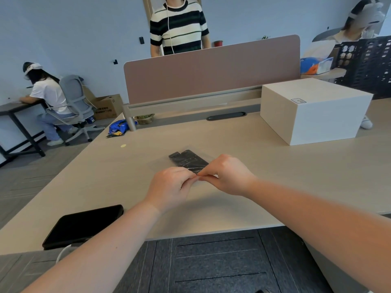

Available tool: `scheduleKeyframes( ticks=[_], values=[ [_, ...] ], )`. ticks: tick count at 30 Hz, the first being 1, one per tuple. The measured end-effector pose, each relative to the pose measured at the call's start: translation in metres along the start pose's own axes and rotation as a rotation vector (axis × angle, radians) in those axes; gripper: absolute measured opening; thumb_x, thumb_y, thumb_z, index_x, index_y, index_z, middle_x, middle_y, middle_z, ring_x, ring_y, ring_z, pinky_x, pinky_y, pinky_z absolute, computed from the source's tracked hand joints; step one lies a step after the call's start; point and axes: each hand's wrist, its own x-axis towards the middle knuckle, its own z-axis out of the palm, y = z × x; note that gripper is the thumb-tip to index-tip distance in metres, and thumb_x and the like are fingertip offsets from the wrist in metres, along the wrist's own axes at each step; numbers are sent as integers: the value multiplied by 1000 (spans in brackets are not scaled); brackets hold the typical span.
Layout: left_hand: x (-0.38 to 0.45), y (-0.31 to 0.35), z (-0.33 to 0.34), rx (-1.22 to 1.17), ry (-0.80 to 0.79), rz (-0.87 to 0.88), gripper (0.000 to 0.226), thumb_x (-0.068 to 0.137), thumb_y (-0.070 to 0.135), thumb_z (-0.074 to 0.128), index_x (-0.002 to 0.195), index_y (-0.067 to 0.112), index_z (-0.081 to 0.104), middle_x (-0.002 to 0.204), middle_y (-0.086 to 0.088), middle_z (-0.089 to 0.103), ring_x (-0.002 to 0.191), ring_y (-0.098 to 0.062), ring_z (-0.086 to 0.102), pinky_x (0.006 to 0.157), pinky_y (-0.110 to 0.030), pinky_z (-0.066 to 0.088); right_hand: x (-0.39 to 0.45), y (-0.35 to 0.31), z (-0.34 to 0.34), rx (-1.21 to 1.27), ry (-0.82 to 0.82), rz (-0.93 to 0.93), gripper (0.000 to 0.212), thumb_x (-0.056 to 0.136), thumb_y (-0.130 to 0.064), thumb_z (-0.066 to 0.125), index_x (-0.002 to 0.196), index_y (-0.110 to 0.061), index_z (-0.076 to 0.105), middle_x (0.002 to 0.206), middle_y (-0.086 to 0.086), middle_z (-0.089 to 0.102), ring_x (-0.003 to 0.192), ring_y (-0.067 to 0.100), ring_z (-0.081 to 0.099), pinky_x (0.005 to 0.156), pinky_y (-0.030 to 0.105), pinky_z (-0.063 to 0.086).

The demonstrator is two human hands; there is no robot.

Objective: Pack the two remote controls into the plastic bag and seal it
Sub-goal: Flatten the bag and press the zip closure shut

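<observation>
- The two remote controls (187, 160) lie side by side inside the clear plastic bag (160, 166), flat on the desk (264, 170), their long axes running away from the person and slightly leftward.
- The bag's open near edge sits between the hands, so the remotes lie just beyond both grips.
- The left hand (169, 188) is closed in a pinch on that near edge; the right hand (227, 176) pinches it too, fingertips meeting at the middle.
- The bag's strip runs crosswise to the remotes, so sealing likely means sliding the pinches outward, each hand toward its own side.
- Whether any of the strip is already pressed shut cannot be told.
- A dark tablet (83, 225) rests near the left forearm, well apart.
</observation>
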Motion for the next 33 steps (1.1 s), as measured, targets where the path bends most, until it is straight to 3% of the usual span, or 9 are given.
scheduleKeyframes(
  ticks=[5, 10, 18, 24, 33],
  values=[
    [-1, -2, 2, -45, 4, -26, 31, 86, 40, 47, 83, 22, 72, 71, 5, 72, 67, -12, 61, 52, -27, 45, 0, 0, -1, -32, 8, -24, 19, 81, -24, 61, 76, -17, 78, 61, 2, 76, 49, 26, 64, 58, 35, 57],
    [-2, -4, 2, -20, 0, 3, 30, 87, 37, 46, 83, 22, 72, 70, 4, 71, 66, -14, 60, 53, -22, 37, -1, 4, 1, -45, -5, -21, 23, 84, -25, 57, 77, -15, 77, 59, 4, 74, 48, 30, 61, 60, 35, 55],
    [-2, -4, 6, 18, 8, -1, 31, 86, 35, 45, 77, 22, 71, 68, 5, 71, 65, -15, 62, 50, -24, 39, -2, 5, 7, -24, 13, -1, 14, 78, -18, 65, 78, -19, 78, 67, -1, 78, 51, 25, 66, 65, 38, 54],
    [-2, -4, 8, 1, 4, -11, 28, 85, 32, 47, 78, 21, 71, 70, 5, 72, 67, -15, 62, 52, -22, 39, -2, 6, 10, -25, 62, -12, 11, 73, -17, 66, 71, -18, 77, 57, 0, 74, 45, 24, 63, 60, 36, 54],
    [0, -5, 7, -66, 7, -111, 11, 81, 21, 61, 79, 22, 72, 72, 7, 72, 76, -10, 57, 54, -22, 39, 0, 7, 14, -26, 80, -10, 16, 77, -17, 62, 74, -17, 78, 61, 1, 75, 50, 25, 65, 61, 37, 55]
  ],
)
